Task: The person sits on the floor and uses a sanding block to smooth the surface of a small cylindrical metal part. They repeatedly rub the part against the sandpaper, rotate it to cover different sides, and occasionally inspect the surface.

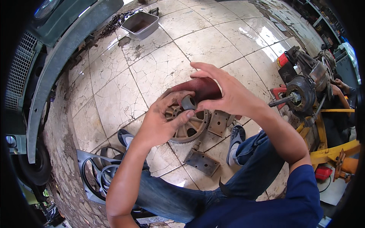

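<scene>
My left hand (167, 117) is closed around a small dark grey ring-shaped bushing (188, 103), its open end facing me. A curled dark red sheet (205, 89), which looks like sandpaper, runs from behind the left fingers towards my right palm. My right hand (232, 91) curves around the sheet's right end with fingers and thumb spread apart. Its thumb tip comes up to the bushing's side. Below both hands a large toothed metal gear wheel (195, 127) lies on the floor, partly hidden by them.
Rusty metal brackets with holes (201, 161) lie between my feet. A fan shroud (95, 176) is at the left, below a vehicle's bumper (47, 76). A grey basin (140, 26) stands farther off. At right are an axle assembly (304, 91), a yellow stand (330, 155) and another person's hands (342, 87).
</scene>
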Motion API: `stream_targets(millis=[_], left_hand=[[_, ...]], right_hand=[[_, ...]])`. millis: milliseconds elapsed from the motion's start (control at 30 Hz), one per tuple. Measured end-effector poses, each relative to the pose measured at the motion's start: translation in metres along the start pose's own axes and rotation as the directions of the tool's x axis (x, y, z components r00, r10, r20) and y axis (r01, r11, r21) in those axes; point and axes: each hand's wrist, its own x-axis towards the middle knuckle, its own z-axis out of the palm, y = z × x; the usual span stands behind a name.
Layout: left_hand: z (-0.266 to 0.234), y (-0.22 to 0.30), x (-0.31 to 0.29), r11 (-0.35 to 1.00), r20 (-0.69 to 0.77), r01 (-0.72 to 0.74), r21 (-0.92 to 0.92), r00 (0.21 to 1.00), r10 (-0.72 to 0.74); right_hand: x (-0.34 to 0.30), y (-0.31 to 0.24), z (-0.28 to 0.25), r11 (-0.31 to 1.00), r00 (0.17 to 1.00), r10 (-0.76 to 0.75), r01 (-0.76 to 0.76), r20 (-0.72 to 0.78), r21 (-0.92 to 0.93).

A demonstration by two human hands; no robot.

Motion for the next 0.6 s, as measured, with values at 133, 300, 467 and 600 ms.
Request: stream_targets(millis=[133,300,467,600], left_hand=[[0.000,0.005,-0.002,0.978,0.045,-0.056,0.200,0.998,0.048],[0.003,0.006,0.001,0.936,-0.162,-0.115,0.333,0.971,0.177],[0.012,0.010,-0.005,0.996,-0.269,-0.070,0.048,0.960,0.080],[0.036,0.023,-0.016,0.946,-0.325,-0.187,-0.265,0.941,0.095]], right_hand=[[0.000,-0.015,-0.014,0.945,0.943,0.259,-0.292,0.208,0.149],[-0.009,0.006,-0.006,0.958,0.972,0.232,-0.236,0.043,0.160],[-0.011,-0.014,-0.007,0.795,0.906,0.421,-0.393,0.046,0.463],[-0.025,-0.034,0.001,0.924,0.976,0.197,-0.155,-0.088,0.350]])
